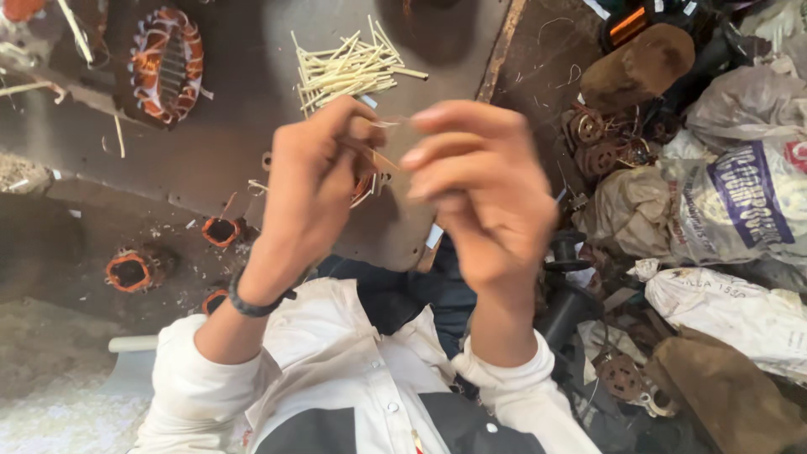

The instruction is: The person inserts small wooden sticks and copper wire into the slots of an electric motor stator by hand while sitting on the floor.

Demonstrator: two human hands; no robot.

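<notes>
My left hand [311,185], with a dark band on its wrist, and my right hand [479,193] are raised close together. Their fingertips pinch a small pale, half-clear strip [393,128] between them; it is blurred. Just below the fingers, a small stator with copper winding [367,183] lies on the dark metal plate [235,143], mostly hidden by my hands. A thin pale stick [385,160] juts out over it.
A pile of pale sticks [349,67] lies on the plate beyond my hands. A large copper-wound stator [166,63] sits at the far left, and small wound stators [130,271] [220,230] lie on the floor at left. Filled sacks [740,202] and rusty motor parts [598,151] crowd the right.
</notes>
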